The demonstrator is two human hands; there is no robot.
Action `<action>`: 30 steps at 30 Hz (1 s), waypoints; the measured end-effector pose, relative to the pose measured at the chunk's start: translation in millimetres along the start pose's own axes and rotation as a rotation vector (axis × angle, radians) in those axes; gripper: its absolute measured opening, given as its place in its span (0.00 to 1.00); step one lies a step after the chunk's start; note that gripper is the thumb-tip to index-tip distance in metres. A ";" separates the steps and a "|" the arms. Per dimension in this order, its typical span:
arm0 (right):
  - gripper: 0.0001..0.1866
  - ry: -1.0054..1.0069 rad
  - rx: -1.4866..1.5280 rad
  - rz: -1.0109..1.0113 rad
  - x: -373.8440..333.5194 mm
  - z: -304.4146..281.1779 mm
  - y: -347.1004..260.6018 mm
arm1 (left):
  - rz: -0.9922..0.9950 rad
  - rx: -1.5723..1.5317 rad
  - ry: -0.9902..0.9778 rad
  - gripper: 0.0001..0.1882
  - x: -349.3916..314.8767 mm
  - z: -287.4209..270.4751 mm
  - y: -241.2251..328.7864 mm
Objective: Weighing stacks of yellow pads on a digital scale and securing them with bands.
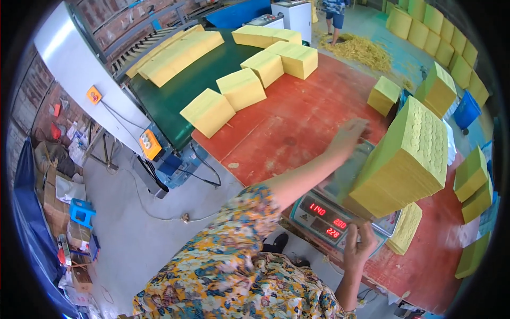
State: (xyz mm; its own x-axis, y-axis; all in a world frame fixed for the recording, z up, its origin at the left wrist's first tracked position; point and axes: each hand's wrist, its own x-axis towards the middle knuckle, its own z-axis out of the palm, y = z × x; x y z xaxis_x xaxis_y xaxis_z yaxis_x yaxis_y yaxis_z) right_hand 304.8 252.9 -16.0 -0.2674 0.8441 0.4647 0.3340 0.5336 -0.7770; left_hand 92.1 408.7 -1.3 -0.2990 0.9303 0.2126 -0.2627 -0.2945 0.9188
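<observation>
A tall stack of yellow paper sheets (pixel 404 165), its top patterned with rows of scalloped round marks, rests at a slant on the glass-like plate of a digital scale (pixel 329 223) with red lit digits. My left hand (pixel 349 139) reaches across the scale to its far side, left of the stack; motion smears its fingers. Close to the scale's front edge, just below the stack's lower corner, my right hand (pixel 360 243) has thumb and fingers raised and apart. Whether it touches the stack I cannot tell. A lower yellow stack (pixel 406 228) lies beside the scale, partly hidden.
The red table (pixel 297 122) carries several yellow paper blocks (pixel 241 89) along its far left. A green surface (pixel 175 106) adjoins it, beside a white machine column (pixel 87 64). More blocks (pixel 470 178) stand at right. Behind, a person (pixel 334 18) stands near a yellow scrap heap (pixel 358 52).
</observation>
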 end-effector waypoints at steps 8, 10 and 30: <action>0.23 -0.377 0.374 0.305 -72.0 -8.8 8.2 | -0.335 0.211 0.521 0.15 -256.9 -145.3 26.6; 0.21 -0.357 0.296 0.304 -91.5 -19.7 13.7 | -0.410 0.292 0.575 0.14 -310.9 -145.5 23.3; 0.11 -0.330 0.427 0.434 -165.6 -2.8 -1.6 | -0.388 0.501 -0.534 0.13 -335.3 -1.9 -1.9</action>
State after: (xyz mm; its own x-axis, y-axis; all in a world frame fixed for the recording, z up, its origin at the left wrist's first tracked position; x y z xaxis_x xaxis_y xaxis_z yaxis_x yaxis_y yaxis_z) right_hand 351.1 112.4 -90.5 -0.4734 0.8804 -0.0273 0.1059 0.0262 -0.9940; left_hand 191.1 97.0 -75.0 0.2380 0.9616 -0.1367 0.2203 0.0836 0.9718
